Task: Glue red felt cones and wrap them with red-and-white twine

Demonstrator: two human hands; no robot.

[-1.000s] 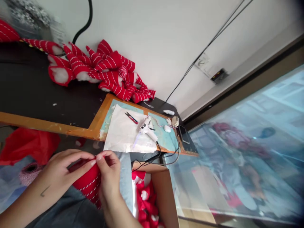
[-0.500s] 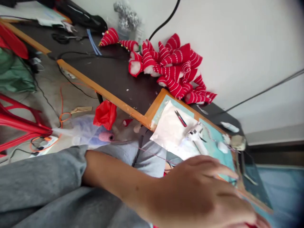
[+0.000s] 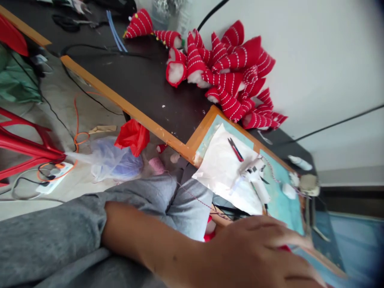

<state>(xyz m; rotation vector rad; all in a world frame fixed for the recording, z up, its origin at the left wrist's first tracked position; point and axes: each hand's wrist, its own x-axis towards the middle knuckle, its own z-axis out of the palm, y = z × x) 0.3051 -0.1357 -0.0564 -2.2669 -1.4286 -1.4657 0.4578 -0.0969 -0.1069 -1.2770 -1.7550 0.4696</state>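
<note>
My left hand (image 3: 255,252) fills the lower right, its forearm coming in from the left over my grey-clad leg (image 3: 60,232). The fingers point right and are smeared by motion, with a bit of red fabric (image 3: 282,248) showing under them. Whether they grip it is unclear. A thin red-and-white twine (image 3: 192,195) runs from a pink spool (image 3: 156,165) on the floor toward the hand. My right hand is out of view.
A pile of red white-striped fabric cones (image 3: 231,76) lies on the dark table (image 3: 135,84). White paper (image 3: 225,168), red snips (image 3: 235,149) and a glue gun (image 3: 255,176) rest on a teal board (image 3: 279,196). A red bag (image 3: 132,136), red chair (image 3: 27,148) and power strip (image 3: 55,178) are on the floor.
A second ago both hands pinched a red striped piece in my lap. The view has since swung left, and only the left hand shows, reaching right.
</note>
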